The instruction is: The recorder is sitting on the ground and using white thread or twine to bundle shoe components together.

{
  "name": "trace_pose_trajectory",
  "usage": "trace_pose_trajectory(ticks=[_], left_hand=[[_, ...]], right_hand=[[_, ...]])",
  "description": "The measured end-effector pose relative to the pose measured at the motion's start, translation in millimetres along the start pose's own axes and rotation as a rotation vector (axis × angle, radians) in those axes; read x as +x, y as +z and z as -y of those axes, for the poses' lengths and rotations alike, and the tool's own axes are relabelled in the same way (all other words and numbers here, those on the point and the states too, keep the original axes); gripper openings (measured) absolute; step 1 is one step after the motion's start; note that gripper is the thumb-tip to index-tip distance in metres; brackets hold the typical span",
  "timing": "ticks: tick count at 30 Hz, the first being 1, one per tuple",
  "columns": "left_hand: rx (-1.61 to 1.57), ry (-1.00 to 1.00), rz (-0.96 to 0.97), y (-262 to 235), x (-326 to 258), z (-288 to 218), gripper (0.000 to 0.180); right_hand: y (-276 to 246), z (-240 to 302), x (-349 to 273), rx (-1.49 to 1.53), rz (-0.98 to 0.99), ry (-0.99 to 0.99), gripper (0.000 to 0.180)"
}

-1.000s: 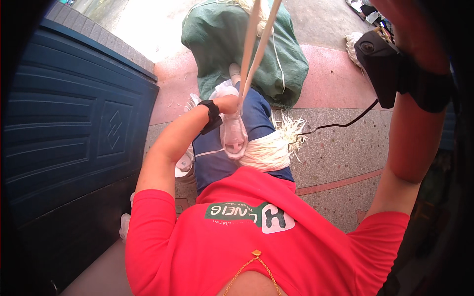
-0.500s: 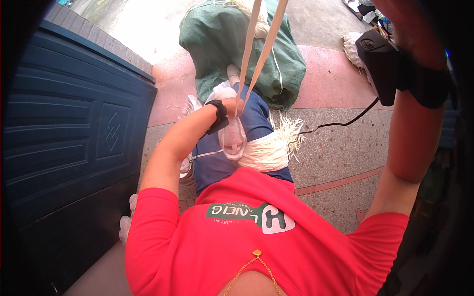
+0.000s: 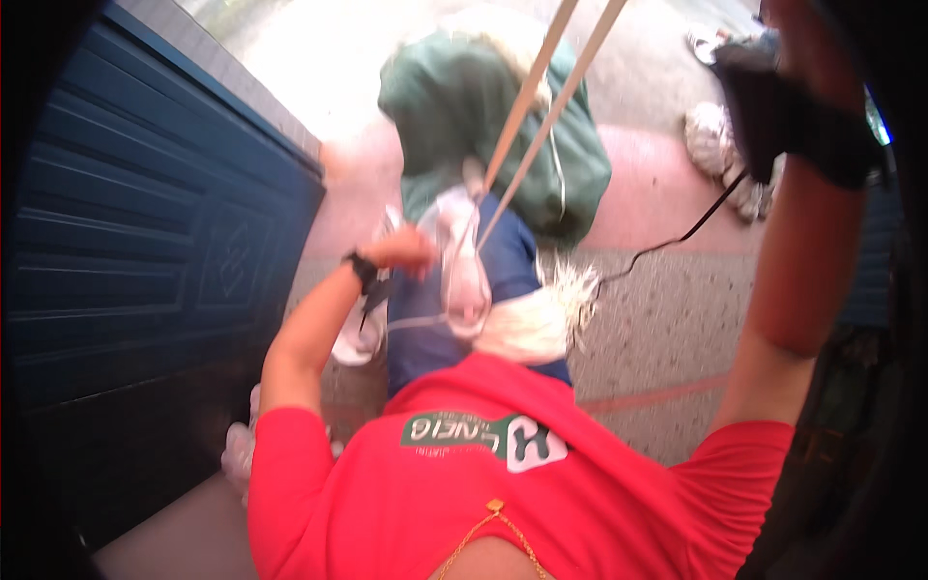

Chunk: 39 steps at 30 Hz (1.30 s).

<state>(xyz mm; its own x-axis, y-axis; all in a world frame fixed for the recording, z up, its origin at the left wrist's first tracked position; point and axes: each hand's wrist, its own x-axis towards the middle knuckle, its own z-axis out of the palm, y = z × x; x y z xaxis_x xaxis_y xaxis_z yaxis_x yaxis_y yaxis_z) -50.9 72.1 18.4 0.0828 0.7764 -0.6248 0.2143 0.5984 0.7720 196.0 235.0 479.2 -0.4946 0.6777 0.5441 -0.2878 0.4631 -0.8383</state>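
A pale pink shoe (image 3: 466, 285) lies lengthwise on my lap over blue trousers. Two long cream laces (image 3: 535, 92) rise taut from it and leave by the upper edge. Just left of the shoe hovers my left hand (image 3: 406, 251), apart from it and smeared by motion, so its fingers do not read clearly. My right hand (image 3: 820, 48) is raised high at the upper right; its fingers are hidden by the dark rim, and what it holds does not show. Beside the shoe, a thick bundle of cream laces (image 3: 522, 331) with frayed-looking ends lies across my right thigh.
A large green sack (image 3: 454, 116) stands in front of my knees. On the left is a dark blue panelled door (image 3: 145, 213). Pale shoes (image 3: 358, 338) lie by my left leg, and more shoes (image 3: 710, 140) on the floor at right. A black cable (image 3: 667, 248) hangs from my right wrist device.
My left hand has come off the laces at the shoe and moved left and slightly nearer. The laces still run up taut. My right arm stays raised.
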Motion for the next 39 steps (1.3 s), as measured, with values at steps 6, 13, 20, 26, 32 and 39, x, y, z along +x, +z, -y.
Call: trace_pose_trajectory(ticks=[6, 13, 20, 26, 32, 39], left_hand=[[0.429, 0.604, -0.095, 42, -61, -106, 0.046], [-0.212, 0.911, -0.076, 33, -157, -244, 0.026], [-0.532, 0.606, -0.717, -155, -273, -138, 0.016], [-0.608, 0.190, -1.058, -210, -271, 36, 0.013], [-0.490, -0.060, -0.586, -61, -136, 79, 0.019], [0.337, 0.397, -0.527, 75, -21, 51, 0.014]], right_hand=[[-4, 11, 65, -0.089, 0.154, -0.405, 0.025], [2, 4, 58, -0.027, 0.043, -0.076, 0.025], [-302, -162, -55, -0.230, -0.649, 0.236, 0.028], [-452, -253, -264, -0.329, -0.827, 0.506, 0.022], [-128, -344, -323, -0.277, 0.083, 0.849, 0.018], [36, -350, -356, -0.684, 0.593, 0.481, 0.019]])
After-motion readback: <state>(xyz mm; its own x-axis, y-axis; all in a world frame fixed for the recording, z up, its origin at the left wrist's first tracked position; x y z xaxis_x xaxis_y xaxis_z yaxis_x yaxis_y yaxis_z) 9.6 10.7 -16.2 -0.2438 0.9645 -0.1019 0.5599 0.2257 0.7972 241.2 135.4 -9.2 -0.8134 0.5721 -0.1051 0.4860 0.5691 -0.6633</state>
